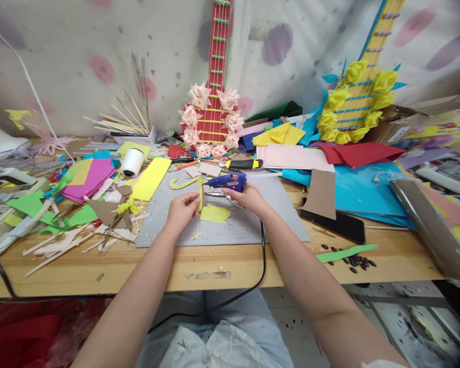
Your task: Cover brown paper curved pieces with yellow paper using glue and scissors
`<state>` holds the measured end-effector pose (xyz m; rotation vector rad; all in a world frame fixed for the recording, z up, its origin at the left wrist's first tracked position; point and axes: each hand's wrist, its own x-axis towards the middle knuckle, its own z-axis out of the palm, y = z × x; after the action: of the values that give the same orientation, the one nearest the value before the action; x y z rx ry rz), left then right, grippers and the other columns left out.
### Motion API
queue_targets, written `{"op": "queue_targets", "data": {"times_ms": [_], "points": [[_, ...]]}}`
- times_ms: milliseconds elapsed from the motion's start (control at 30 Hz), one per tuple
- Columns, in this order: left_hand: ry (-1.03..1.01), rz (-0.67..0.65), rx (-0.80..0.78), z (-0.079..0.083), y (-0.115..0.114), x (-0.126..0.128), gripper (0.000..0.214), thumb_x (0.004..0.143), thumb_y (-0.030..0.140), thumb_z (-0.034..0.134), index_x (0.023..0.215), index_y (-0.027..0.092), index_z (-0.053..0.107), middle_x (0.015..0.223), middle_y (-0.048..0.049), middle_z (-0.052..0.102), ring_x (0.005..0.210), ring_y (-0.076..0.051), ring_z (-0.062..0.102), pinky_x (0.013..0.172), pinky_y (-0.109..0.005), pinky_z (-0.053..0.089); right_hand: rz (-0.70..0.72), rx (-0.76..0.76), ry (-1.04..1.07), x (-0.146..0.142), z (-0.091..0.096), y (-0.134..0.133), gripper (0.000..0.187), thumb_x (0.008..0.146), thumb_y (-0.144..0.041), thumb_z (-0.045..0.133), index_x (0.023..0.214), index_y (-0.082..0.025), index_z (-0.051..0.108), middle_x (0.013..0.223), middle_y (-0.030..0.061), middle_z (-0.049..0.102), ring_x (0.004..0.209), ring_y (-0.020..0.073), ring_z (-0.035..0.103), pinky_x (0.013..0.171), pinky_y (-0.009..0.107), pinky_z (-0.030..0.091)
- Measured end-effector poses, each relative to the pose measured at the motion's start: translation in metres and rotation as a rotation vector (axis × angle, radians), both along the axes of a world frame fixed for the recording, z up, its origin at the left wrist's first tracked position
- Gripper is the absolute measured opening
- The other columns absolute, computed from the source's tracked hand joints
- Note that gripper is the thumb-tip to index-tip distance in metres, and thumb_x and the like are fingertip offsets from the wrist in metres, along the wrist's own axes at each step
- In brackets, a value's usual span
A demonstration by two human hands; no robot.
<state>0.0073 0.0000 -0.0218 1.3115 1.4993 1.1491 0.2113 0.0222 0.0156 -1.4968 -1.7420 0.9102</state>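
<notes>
My left hand [184, 208] pinches a small upright piece of yellow-green paper [201, 193] over the cutting mat. A hook-shaped yellow-green strip [180, 184] reaches left from behind it; whether the two are joined I cannot tell. In my right hand [250, 197] is a blue hot glue gun [225, 182], its nozzle pointing left at the upright paper, close to it. A white glue stick [266, 175] sticks out of the gun's back. Partly hidden below the gun lie scissors [216, 194]. A yellow-green paper scrap [214, 214] rests flat on the grey mat [153, 231] between my hands.
A red paper guitar [212, 122] with pink flowers and a yellow one [352, 105] stand behind. Paper scraps [65, 240] litter the left. At right are blue sheets [368, 191], a black phone [343, 227] and dark beads [354, 263]. The gun's cord [263, 255] drops over the table edge.
</notes>
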Motion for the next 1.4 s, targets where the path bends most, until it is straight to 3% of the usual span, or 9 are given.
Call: {"op": "queue_targets", "data": {"times_ms": [900,1400], "points": [[0.012,0.001,0.010,0.0000,-0.0005,0.0001,0.034,0.067,0.032,0.061,0.096,0.014,0.067,0.064,-0.0006,0.065,0.039,-0.007,0.050,0.044,-0.021,0.045,0.011,0.010,-0.024,0.0013,-0.0018,-0.0003,0.041,0.065,-0.058,0.057,0.059,-0.017,0.057,0.058,0.0009,0.058,0.054,0.0114,0.049,0.055,0.025,0.038],[0.015,0.029,-0.009,-0.0026,0.0010,-0.0009,0.037,0.066,0.033,0.062,0.098,0.015,0.066,0.073,-0.0036,0.068,0.037,-0.006,0.049,0.041,-0.020,0.043,0.091,0.016,0.057,0.0018,-0.0015,-0.0059,0.041,0.064,-0.055,0.060,0.077,-0.017,0.064,0.064,0.0016,0.060,0.066,0.0144,0.054,0.064,0.026,0.041]]}}
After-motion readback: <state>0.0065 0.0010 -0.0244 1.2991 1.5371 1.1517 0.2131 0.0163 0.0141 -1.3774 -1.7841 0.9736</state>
